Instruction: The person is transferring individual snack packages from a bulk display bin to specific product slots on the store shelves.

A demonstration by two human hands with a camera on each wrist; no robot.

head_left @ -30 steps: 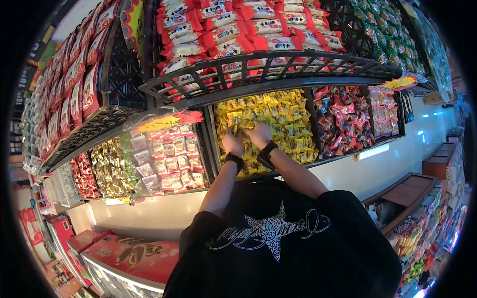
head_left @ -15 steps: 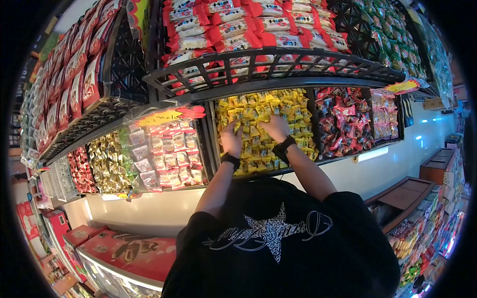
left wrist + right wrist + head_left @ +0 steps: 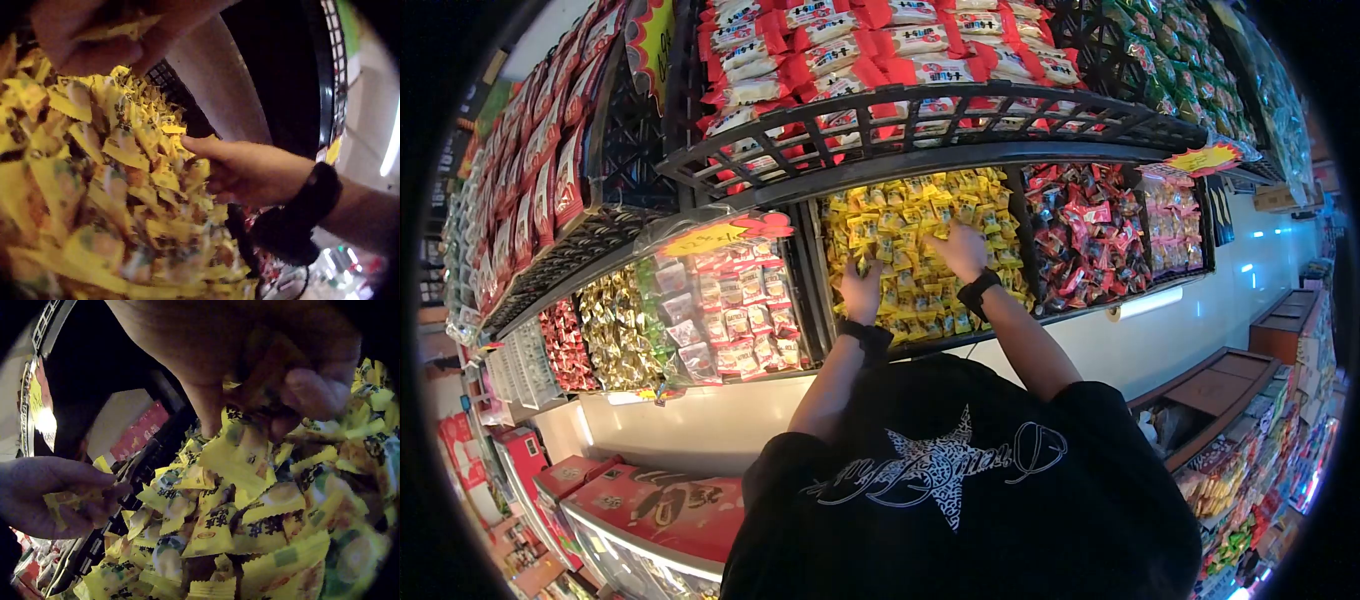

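Note:
Small yellow packets (image 3: 910, 290) fill a dark bin in the head view. Over its left part is my left hand (image 3: 861, 294); my right hand (image 3: 962, 252) reaches in further right, apart from the left. The right wrist view shows my left hand (image 3: 47, 481) with fingers curled round a yellow packet (image 3: 62, 509). There, my right hand (image 3: 250, 356) pinches another yellow packet (image 3: 240, 459) just above the pile. In the left wrist view my left hand (image 3: 94, 40) holds its packet (image 3: 122, 30), while my right hand (image 3: 250, 169) touches the pile.
Above the bin juts a black crate (image 3: 940, 100) of red and white packets. Red-wrapped sweets (image 3: 1090, 240) lie in the compartment to the right, white and red packets (image 3: 745, 310) to the left. A price sign (image 3: 725, 235) hangs at the left. A red-topped freezer (image 3: 660, 510) stands lower left.
One second ago my hands met over the packets. They have since moved apart, the left down towards the bin's front edge and the right further right. The head view has shifted slightly.

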